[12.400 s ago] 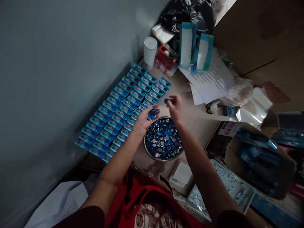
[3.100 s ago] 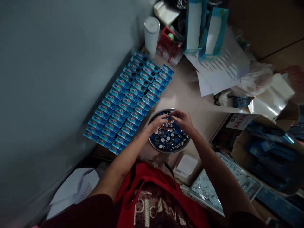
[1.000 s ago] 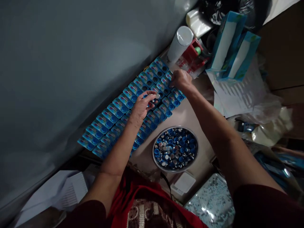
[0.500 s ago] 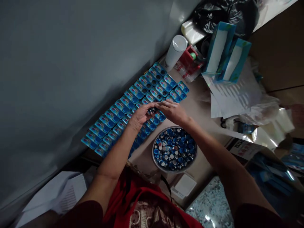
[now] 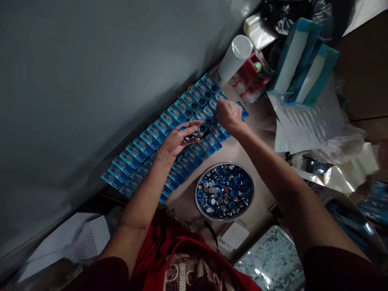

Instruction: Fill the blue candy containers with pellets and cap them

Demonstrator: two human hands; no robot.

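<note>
- Reaching out over the rows of small blue packs [image 5: 142, 141], both hands work at the far end of the grid, which runs along the grey wall [image 5: 91, 81] on the left.
- The right hand [image 5: 228, 115] is pressed down onto the packs at the far right corner of the grid, fingers curled; whether it grips anything underneath I cannot tell.
- The left hand [image 5: 177, 139] hovers just above the middle rows, palm up and fingers loosely spread, with a few small blue caps [image 5: 189, 135] lying in it.
- The two hands are apart, the left one nearer than the right.
- Just near of the grid, on the tabletop [image 5: 239, 147], stands a round metal bowl [image 5: 224, 191] filled with loose blue and silver caps.
- A small white scale [image 5: 232, 236] sits on the near side of the bowl.
- At the far end of the grid a white cylinder [image 5: 233, 60] stands tilted in the view, with a red tape holder [image 5: 250, 74] just to its right.
- Two open blue-edged boxes [image 5: 303, 64] stand farther right, with white sheets [image 5: 306, 121] lying below them.
</note>
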